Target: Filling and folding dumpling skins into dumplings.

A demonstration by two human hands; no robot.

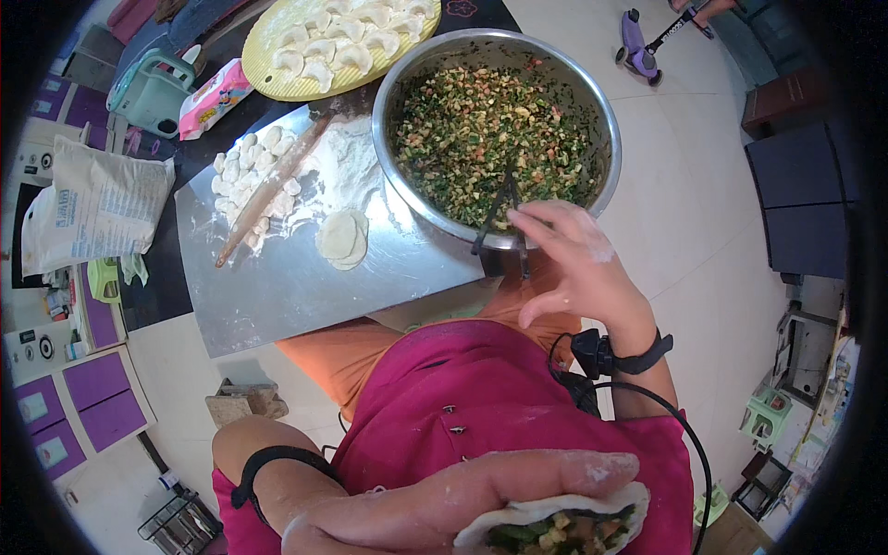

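My left hand (444,492), close to the camera at the bottom, holds a round dough wrapper (635,510) with chopped filling on it. My right hand (576,250) is beside the near rim of a large steel bowl (610,159), thumb and fingers apart. Its fingertips are at a pair of dark chopsticks (521,243), which lean over the rim with their tips in the green chopped filling (485,132). Left of the bowl, a few flat wrappers (342,239) lie stacked on a metal sheet (333,291).
A wooden rolling pin (267,194) lies across floured dough pieces (232,166), near loose flour (347,152). Behind, a yellow ribbed tray (270,87) holds folded dumplings (347,28). A pink packet (215,97), a green jug (149,90) and a white sack (104,201) stand at left.
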